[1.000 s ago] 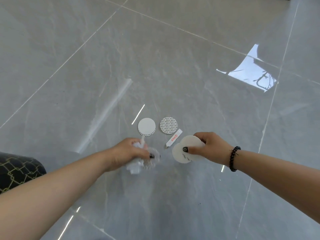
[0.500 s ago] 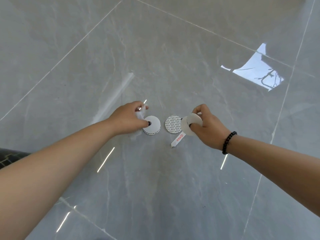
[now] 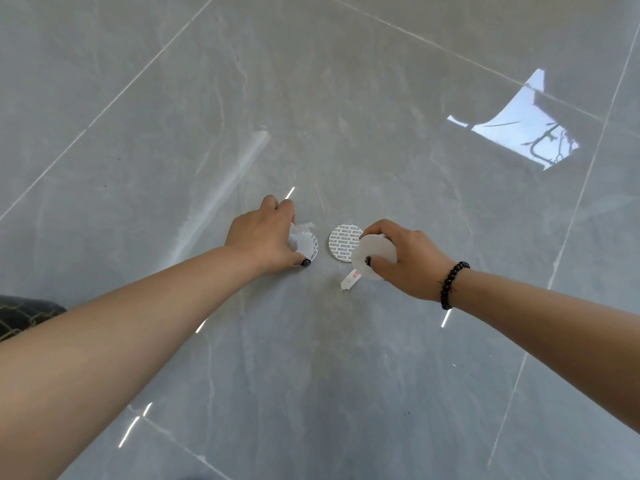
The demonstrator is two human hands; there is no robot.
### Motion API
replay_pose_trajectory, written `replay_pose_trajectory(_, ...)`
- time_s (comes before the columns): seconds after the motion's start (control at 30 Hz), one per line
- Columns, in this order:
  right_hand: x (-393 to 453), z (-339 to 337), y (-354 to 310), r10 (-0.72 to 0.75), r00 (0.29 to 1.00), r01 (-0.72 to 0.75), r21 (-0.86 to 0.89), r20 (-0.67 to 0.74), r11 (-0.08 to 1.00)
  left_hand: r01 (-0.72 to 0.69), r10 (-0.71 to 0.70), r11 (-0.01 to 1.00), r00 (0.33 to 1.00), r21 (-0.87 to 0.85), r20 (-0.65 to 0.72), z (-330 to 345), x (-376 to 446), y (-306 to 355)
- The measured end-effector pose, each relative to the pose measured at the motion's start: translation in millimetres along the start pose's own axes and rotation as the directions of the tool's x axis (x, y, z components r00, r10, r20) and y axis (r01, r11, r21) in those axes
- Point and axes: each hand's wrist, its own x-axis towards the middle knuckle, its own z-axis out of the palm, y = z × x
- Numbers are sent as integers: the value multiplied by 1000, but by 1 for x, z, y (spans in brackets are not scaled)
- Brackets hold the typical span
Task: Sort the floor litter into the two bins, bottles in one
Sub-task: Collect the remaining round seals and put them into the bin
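Grey polished floor tiles (image 3: pixel 311 341) filled the frame, with a bright window reflection (image 3: pixel 512 129) at the upper right. Near the middle, the left hand (image 3: pixel 259 237) had come down on a white disc (image 3: pixel 308 249) and was tipping it up on edge, thumb at its lower rim, while crumpled white paper (image 3: pixel 299 230) stayed bunched in the same grip. Half a second earlier that disc had lain flat under the fingertips; a second earlier the hand had been nearer the person and clear of it. The disc's printed underside showed along its right edge, so the lift looked under way but not finished.

The right hand (image 3: pixel 405 258) kept its pinch on pale round discs (image 3: pixel 375 258), thumb on top and fingers curled behind; how many it held could not be told. It had shifted up the frame to hover over the printed disc (image 3: pixel 343 245), which lay flat on the floor between the two hands, partly covered by the held discs. A small white strip with red print (image 3: pixel 349 280) lay just below, its upper end hidden under them.

No bottle and neither bin showed in view. By my reading, both hands were gathering the flat non-bottle scraps into one load; the printed disc and the strip remained to be collected before any trip to a bin. Thin discs on glossy tile likely need an edge pried up first. A black bead bracelet (image 3: pixel 453 284) circled the right wrist.
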Motion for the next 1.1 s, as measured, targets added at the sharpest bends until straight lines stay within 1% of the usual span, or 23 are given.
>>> replay_pose_trajectory(0.13, -5, -2, 0, 3, 1000, -3, 13, 3, 1000, -14, 15, 1000, 999, 14, -31, 4, -8, -3)
replay_pose_trajectory(0.2, -7, -2, -4, -3, 1000, 3, 18, 0, 1000, -27, 27, 1000, 999, -11, -37, 7, -14, -4)
replay_pose_trajectory(0.27, -11, -2, -10, -11, 1000, 11, 15, -2, 1000, -21, 23, 995, 1000, -99, 13, 8, -24, -5)
replay_pose_trajectory(0.33, -17, -3, -19, -17, 1000, 17, 16, 1, 1000, 20, -1, 968, 997, -251, 75, 4, -34, -6)
replay_pose_trajectory(0.37, -20, -5, -23, -16, 1000, 16, 38, -1, 999, 45, -20, 949, 996, -312, 83, -1, -39, -7)
replay_pose_trajectory(0.4, -24, -8, -29, -18, 1000, 19, 68, -17, 998, 58, -39, 935, 997, -351, 61, -11, -43, -8)
replay_pose_trajectory(0.47, -29, -16, -43, -24, 998, 32, 127, -63, 991, 68, -85, 921, 996, -383, -26, -37, -49, -9)
replay_pose_trajectory(0.6, -36, -30, -92, -122, 985, 133, 86, -126, 987, 103, -213, 880, 958, -463, -193, -110, -88, -13)
replay_pose_trajectory(0.67, -37, -35, -125, -158, 972, 182, 130, -173, 975, 97, -245, 853, 942, -512, -230, -143, -119, -18)
replay_pose_trajectory(0.73, -37, -34, -166, -189, 963, 234, 245, -193, 941, 68, -283, 777, 926, -626, -251, -169, -159, -30)
replay_pose_trajectory(0.8, -42, -26, -217, -263, 949, 306, 302, -173, 903, 48, -342, 698, 899, -715, -273, -185, -211, -46)
replay_pose_trajectory(0.87, -48, -11, -269, -358, 921, 389, 357, -153, 849, 12, -406, 627, 859, -779, -313, -199, -263, -67)
replay_pose_trajectory(0.9, -51, -5, -290, -397, 904, 426, 379, -156, 821, -17, -451, 585, 824, -811, -343, -205, -284, -78)
replay_pose_trajectory(0.93, -53, 5, -312, -440, 884, 465, 385, -156, 797, -62, -521, 550, 754, -833, -400, -211, -302, -95)
replay_pose_trajectory(0.97, -56, 13, -330, -472, 867, 496, 381, -163, 780, -117, -581, 532, 670, -839, -462, -214, -314, -111)
replay_pose_trajectory(1.0, -58, 24, -349, -500, 850, 523, 372, -164, 767, -171, -624, 538, 579, -826, -526, -216, -325, -130)
replay_pose_trajectory(1.03, -60, 35, -364, -525, 835, 545, 362, -161, 756, -209, -641, 564, 499, -799, -583, -216, -333, -147)
replay_pose_trajectory(1.1, -61, 57, -391, -569, 805, 591, 317, -166, 742, -227, -646, 630, 378, -743, -663, -212, -349, -182)
